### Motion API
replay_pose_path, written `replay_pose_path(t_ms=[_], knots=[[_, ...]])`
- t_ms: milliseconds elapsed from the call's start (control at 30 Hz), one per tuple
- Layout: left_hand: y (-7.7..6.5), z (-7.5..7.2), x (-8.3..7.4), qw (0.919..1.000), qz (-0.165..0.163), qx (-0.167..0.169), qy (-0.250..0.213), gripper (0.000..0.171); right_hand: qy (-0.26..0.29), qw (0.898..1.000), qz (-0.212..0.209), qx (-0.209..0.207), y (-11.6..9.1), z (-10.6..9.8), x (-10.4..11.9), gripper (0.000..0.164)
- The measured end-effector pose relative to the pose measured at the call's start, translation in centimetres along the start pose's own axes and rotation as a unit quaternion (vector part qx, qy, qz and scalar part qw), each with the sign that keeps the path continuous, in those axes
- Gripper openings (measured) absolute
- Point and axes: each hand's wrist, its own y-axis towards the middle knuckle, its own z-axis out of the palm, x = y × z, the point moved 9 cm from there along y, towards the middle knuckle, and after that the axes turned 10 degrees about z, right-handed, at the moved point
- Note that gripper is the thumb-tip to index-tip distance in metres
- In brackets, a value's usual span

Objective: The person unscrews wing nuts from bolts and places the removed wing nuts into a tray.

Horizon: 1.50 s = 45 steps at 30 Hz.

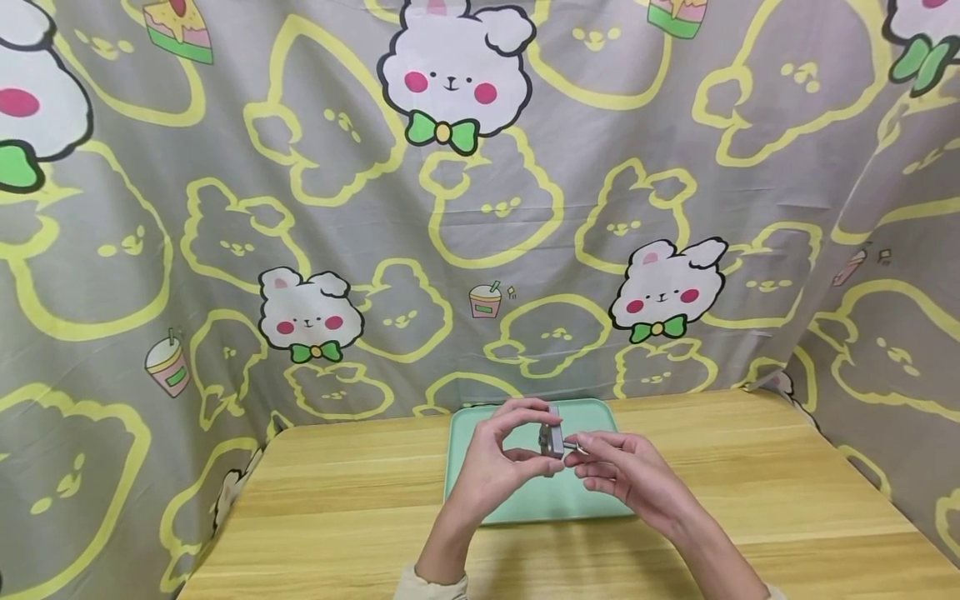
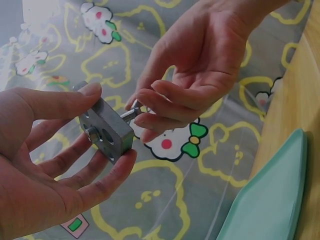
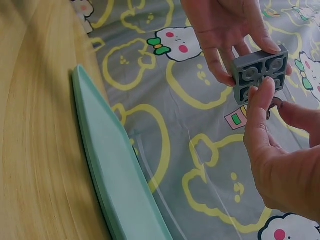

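Note:
Over the tray, my left hand [image 1: 491, 467] grips a small square grey metal block [image 1: 553, 440] by its edges, thumb on one side and fingers on the other. Round holes and a short protruding stud [image 2: 92, 133] show on one face in the left wrist view. The opposite face, seen in the right wrist view, has several round recesses. From that side a slim metal bolt [image 2: 131, 115] sticks out, its outer end pinched between the thumb and fingers of my right hand [image 1: 633, 479]. Those fingers partly hide the bolt's head.
Below the hands a pale green tray [image 1: 517, 508] lies on the wood-grain table [image 1: 345, 492]. A grey curtain [image 1: 397, 225] with cartoon animal prints hangs behind the table and along both sides.

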Motion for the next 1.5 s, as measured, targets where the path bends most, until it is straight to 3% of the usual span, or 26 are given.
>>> replay_pose_path(t_ms=[200, 400, 633, 833, 1067, 1333, 1500], knots=[[0.0, 0.0, 0.0, 1.0000, -0.002, -0.001, -0.001, 0.041, -0.003, 1.000, -0.004, -0.020, 0.1, -0.3, 0.1, 0.024], [-0.1, -0.2, 0.0, 1.0000, -0.001, -0.003, 0.002, 0.040, -0.061, 0.997, -0.036, -0.040, -0.1, -0.4, 0.7, 0.035], [-0.1, -0.2, 0.0, 1.0000, -0.001, -0.004, 0.001, 0.040, -0.106, 0.990, -0.087, -0.042, -0.5, -0.1, 1.4, 0.021], [-0.2, -0.4, -0.1, 1.0000, -0.002, -0.008, -0.002, 0.041, -0.140, 0.979, -0.140, -0.052, -0.8, 0.3, 2.1, 0.027], [-0.1, -0.5, -0.2, 0.9999, 0.003, -0.010, -0.008, 0.043, -0.163, 0.963, -0.211, -0.045, -1.2, 0.7, 2.8, 0.017], [0.0, -0.5, -0.2, 0.9999, 0.003, -0.010, -0.009, 0.043, -0.196, 0.948, -0.240, -0.078, -1.4, 0.6, 3.1, 0.010], [0.0, -0.5, -0.2, 0.9999, 0.002, -0.009, -0.009, 0.043, -0.201, 0.945, -0.244, -0.079, -1.4, 0.6, 3.2, 0.009]])
